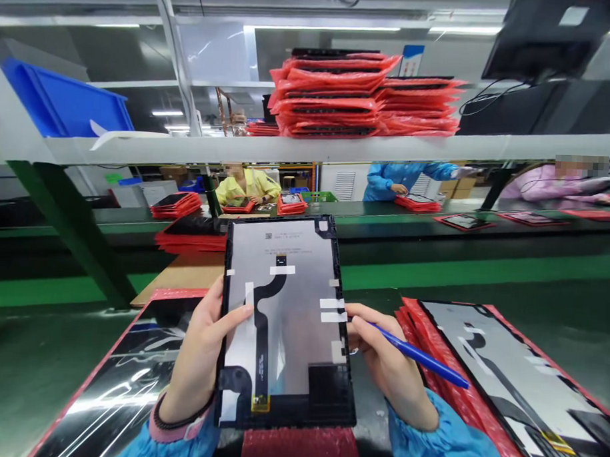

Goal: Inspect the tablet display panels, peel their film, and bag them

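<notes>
A tablet display panel (301, 342) is held upright before me, its silvery back facing me, with a dark flex cable (262, 333) and several white tape strips. My left hand (195, 351) grips its left edge, thumb on the back near the cable. At the right edge, beside two tape strips (333, 309), my right hand (387, 365) is closed around a blue pen (420, 356). The pen's tip is hidden at the panel's edge. Whether the right fingers also support the panel, I cannot tell.
To the right lies a similar panel (510, 375) on red wrapping (445, 367). A glossy black panel (130, 356) lies left. Overhead, a shelf (187, 151) carries red-wrapped stacks (329, 96) and a blue bin (64, 103). Co-workers sit across the dark line, including one in blue sleeves (387, 181).
</notes>
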The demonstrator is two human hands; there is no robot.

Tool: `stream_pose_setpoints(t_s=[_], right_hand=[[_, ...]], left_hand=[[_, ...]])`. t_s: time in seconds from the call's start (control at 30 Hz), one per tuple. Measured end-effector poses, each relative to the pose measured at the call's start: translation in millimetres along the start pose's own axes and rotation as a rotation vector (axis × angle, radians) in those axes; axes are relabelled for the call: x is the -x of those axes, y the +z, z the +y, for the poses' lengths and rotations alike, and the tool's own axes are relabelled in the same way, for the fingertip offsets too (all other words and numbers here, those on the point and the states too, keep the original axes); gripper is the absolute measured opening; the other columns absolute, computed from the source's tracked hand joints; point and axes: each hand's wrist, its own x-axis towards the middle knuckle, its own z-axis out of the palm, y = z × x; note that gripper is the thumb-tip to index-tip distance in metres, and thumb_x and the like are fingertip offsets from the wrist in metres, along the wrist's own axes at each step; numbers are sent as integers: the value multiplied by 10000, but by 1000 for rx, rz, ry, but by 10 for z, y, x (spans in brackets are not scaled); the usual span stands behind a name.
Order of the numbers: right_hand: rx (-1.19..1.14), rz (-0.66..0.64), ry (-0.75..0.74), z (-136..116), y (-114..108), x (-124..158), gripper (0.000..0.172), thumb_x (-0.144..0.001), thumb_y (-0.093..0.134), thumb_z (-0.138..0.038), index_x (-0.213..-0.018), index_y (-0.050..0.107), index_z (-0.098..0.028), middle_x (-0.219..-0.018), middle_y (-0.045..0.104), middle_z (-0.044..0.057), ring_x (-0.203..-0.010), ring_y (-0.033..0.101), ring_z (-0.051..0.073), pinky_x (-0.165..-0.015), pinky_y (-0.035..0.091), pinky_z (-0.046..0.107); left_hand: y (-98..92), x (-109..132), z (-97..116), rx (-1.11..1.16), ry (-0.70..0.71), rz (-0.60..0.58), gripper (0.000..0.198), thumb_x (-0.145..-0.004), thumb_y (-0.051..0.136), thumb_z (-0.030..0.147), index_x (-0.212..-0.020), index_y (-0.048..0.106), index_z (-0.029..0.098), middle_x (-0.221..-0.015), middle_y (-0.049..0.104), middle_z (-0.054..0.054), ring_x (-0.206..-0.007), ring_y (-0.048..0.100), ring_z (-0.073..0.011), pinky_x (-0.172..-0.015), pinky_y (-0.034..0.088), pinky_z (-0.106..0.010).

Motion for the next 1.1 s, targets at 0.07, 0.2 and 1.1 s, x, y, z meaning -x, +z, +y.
stream_pose_setpoints(t_s=[0.07,0.2,1.1], right_hand=[[74,30,-46,-31,5,-10,348,-758,694,-497,-925,766,-201,-722,740,52,-598,658,181,-571,544,279],[248,107,-117,-67,7,-47,247,-733,734,-439,-775,764,-198,-668,691,25,-552,580,148,-512,493,245],[473,74,-79,-90,261,-256,247,-769,563,-238,-591,393,-213,-488,244,-98,-482,183,74,-443,174,226]], left_hand=[[1,-6,21,-13,-11,18,709,-632,807,298,-1293,550,297,-1190,689,-18,-1041,665,-293,-794,577,-306],[-10,-29,10,-12,-28,32,707,-627,811,290,-1287,558,309,-1157,702,-4,-989,685,-267,-740,579,-269],[-58,-118,-36,9,-12,33,510,-702,788,258,-1183,618,256,-1060,723,-48,-852,715,-226,-659,592,-239]])
